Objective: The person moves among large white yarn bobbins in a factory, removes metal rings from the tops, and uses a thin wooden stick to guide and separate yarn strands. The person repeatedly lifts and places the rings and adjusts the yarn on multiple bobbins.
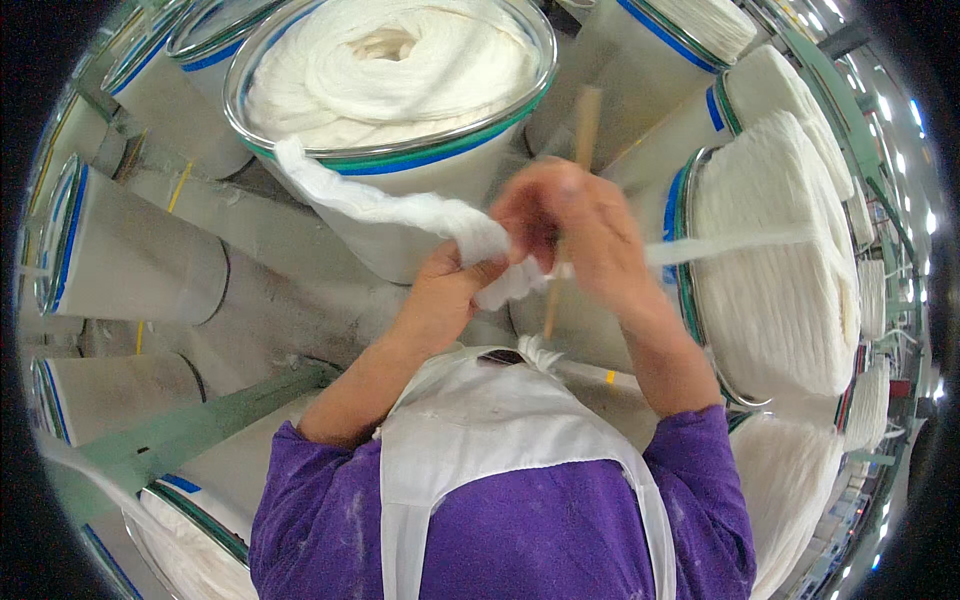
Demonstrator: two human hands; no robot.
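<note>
White fibre strand [390,207], pinched in your left hand [455,278], stretches away up-left. Your right hand [575,225], blurred and curled, partly hides it; whether it grips, I cannot tell. One thinner strand [735,245] disappears behind your right wrist [628,280]. Beyond, one large coil-filled can [430,178] is cut off above.

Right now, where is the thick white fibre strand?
In the head view, the thick white fibre strand is left of centre, running from near the rim of the upper-middle can to the left hand holding it.
</note>
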